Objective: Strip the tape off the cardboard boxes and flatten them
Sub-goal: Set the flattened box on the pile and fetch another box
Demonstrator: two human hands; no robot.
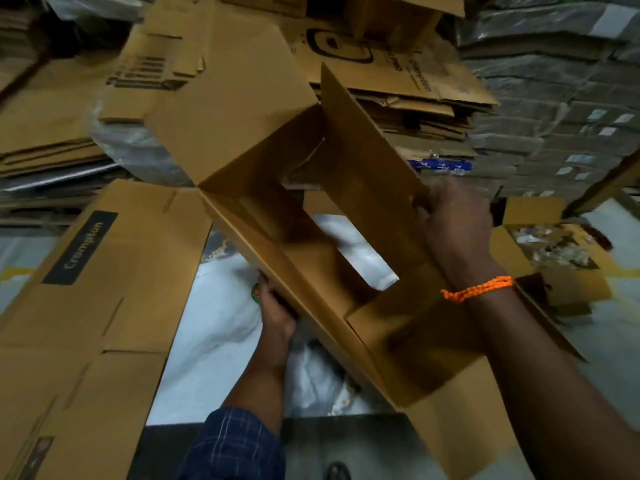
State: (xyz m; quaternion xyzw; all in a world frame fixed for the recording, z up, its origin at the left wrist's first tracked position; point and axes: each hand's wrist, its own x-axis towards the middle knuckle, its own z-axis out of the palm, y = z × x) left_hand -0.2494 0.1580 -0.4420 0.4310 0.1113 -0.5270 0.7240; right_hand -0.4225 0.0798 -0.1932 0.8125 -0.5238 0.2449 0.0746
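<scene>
Gripping the box (363,161) by opposite walls, left hand (275,313) and right hand (453,226) hold it; it seems light and likely to fold at its creases.

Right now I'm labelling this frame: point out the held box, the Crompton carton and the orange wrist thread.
held box (235,109), head view: upper outer panel.
Crompton carton (145,265), head view: face beside label.
orange wrist thread (478,288), head view: strand across the wrist.

A gap runs through the open-ended brown cardboard box (263,216); a flattened brown carton (114,271) crowds its left, stacked cardboard (422,112) behind.
</scene>
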